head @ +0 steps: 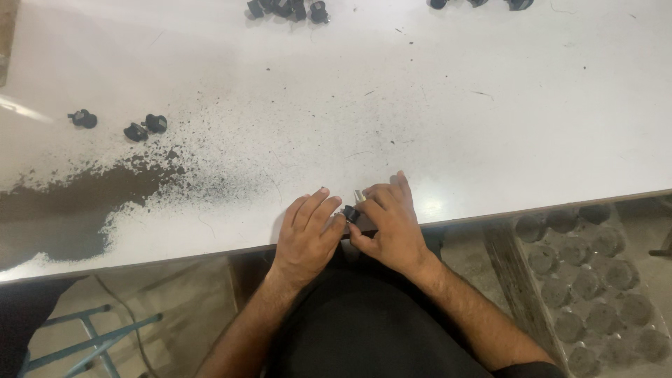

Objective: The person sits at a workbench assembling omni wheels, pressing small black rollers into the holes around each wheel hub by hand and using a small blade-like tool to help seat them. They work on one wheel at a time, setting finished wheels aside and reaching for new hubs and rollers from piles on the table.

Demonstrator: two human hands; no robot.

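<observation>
Both hands rest at the near edge of a white table [434, 112]. My left hand [308, 234] lies palm down with its fingers spread, its thumb touching a small black part [350, 213]. My right hand [388, 220] curls around the same black part, fingers bent over it; a short metal pin shows at its top. The part sits between the two hands, mostly hidden by the fingers.
Three small black parts [136, 131] lie at the far left, several more [287, 8] along the far edge. A dark worn patch [70, 210] covers the table's left. A tray of round grey lumps [595, 280] sits on the floor at right; a blue frame [91, 336] at lower left.
</observation>
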